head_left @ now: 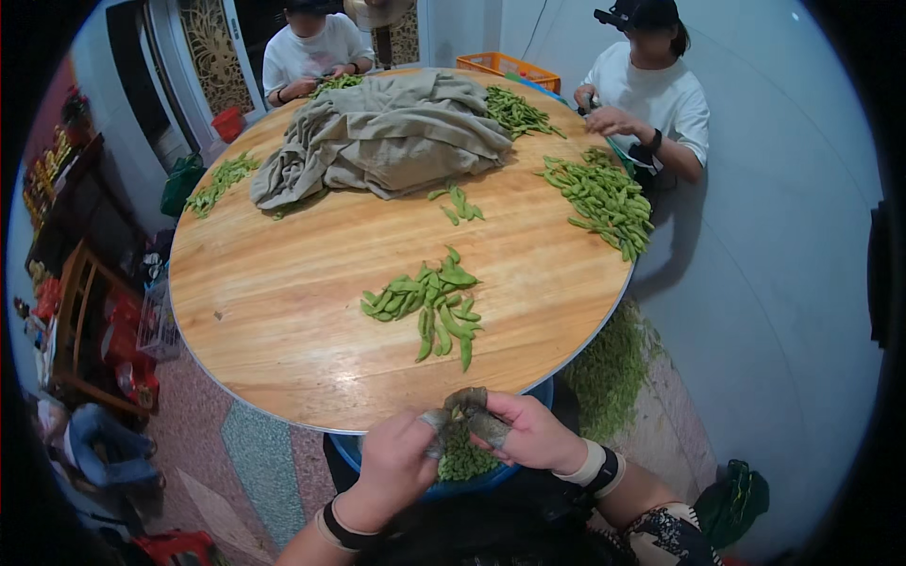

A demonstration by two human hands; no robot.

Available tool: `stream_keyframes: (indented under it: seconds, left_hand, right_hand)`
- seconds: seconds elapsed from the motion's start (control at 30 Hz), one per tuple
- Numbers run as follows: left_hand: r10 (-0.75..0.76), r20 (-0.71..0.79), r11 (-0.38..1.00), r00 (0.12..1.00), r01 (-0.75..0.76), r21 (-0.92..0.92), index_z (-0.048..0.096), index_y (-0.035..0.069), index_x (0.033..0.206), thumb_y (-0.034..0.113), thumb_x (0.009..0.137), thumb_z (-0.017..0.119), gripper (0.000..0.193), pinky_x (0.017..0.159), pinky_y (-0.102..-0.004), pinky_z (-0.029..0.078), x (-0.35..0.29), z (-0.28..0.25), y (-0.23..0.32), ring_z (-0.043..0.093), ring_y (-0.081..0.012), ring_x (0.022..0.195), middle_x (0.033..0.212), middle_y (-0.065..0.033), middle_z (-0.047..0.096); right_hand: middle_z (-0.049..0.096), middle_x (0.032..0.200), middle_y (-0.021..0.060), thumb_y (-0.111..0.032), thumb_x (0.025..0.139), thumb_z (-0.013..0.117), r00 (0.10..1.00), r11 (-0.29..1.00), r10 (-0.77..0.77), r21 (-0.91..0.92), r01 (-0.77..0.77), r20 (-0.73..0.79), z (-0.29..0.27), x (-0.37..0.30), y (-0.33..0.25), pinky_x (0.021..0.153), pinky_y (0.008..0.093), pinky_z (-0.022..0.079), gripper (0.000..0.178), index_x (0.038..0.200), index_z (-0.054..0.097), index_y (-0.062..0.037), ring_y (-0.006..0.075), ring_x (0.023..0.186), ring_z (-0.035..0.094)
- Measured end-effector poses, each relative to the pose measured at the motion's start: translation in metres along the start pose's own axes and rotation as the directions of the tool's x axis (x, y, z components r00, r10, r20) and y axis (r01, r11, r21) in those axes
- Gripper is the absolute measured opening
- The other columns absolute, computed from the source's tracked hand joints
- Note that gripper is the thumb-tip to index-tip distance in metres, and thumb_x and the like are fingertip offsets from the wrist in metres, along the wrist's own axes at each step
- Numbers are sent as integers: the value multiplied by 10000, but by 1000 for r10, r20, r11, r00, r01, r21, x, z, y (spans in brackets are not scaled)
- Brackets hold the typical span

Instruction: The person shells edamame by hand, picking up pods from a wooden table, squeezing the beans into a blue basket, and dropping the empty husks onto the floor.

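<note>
Just off the table's near edge, my left hand [392, 460] and my right hand [536, 432] meet with closed fingers. Grey-green coverings wrap some of the fingertips. Anything pinched between them is too small or hidden to make out. Directly below, a blue basin [347, 451] holds small green beans [464, 457]. On the round wooden table [283, 311], a loose pile of green soybean pods [429, 294] lies in front of my hands. A few more pods [460, 205] rest farther back. Each wrist wears a dark band.
A grey-green cloth [377, 141] covers a mound at the table's far side. Pod heaps lie at the right edge [599, 203] and left edge [222, 184]. Two people in white shirts [316, 57] [656, 94] sit across, handling pods. An orange crate [510, 68] stands behind; green husks [609, 377] cover floor at right.
</note>
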State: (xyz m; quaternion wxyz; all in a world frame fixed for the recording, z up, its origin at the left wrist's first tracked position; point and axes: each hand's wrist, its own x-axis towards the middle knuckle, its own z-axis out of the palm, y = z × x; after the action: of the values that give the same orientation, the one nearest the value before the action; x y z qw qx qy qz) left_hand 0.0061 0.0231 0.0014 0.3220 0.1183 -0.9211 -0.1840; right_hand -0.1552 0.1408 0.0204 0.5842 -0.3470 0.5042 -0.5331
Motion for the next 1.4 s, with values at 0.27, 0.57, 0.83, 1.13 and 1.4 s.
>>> stream_keyframes:
  seconds: [0.27, 0.57, 0.83, 1.13, 1.4]
  left_hand:
    - [-434, 535, 223, 725, 662, -716, 612, 1, 1054, 87, 861, 637, 213, 585, -283, 471, -9, -1, 4, 562, -136, 597, 766, -50, 624]
    - [-3, 63, 980, 998, -10, 200, 504, 51, 730, 5, 606, 628, 181, 476, -389, 441, -14, 12, 12, 536, -316, 550, 652, -137, 489]
    - [-375, 568, 483, 733, 677, -554, 589, -17, 963, 124, 893, 578, 158, 543, -295, 487, -20, -2, 4, 635, -206, 659, 811, -142, 636]
    - [-202, 796, -89, 570, 799, -594, 580, -20, 1038, 47, 921, 491, 162, 685, -236, 488, -25, -8, 4, 618, -119, 757, 833, -77, 643]
    - [-282, 780, 393, 558, 809, -436, 577, -20, 1026, -139, 803, 402, 308, 721, -255, 508, -26, 2, 13, 621, -128, 780, 881, -55, 636]
  right_hand:
    - [481, 708, -34, -133, 975, 453, 964, 914, 243, 308, -265, 106, -1, -11, -1, 454, 185, 361, 331, 1304, 470, -102, 33, 508, 396]
    - [518, 737, -29, 6, 841, 405, 981, 978, 195, 78, -194, -5, 5, -14, 14, 459, 182, 401, 423, 1240, 511, -87, 38, 523, 450]
    - [520, 735, -24, -104, 954, 479, 989, 981, 146, -136, -141, 27, -1, -21, 28, 464, 181, 385, 338, 1291, 485, -73, 29, 536, 447]
    - [561, 724, 7, -197, 923, 551, 987, 986, 155, -50, -157, -52, -6, -26, 35, 481, 217, 422, 281, 1173, 541, -68, 71, 548, 519]
    - [558, 738, 128, -210, 691, 731, 902, 433, -432, -875, 217, 10, 12, -13, 37, 576, 410, 497, 316, 847, 506, -54, 331, 673, 607]
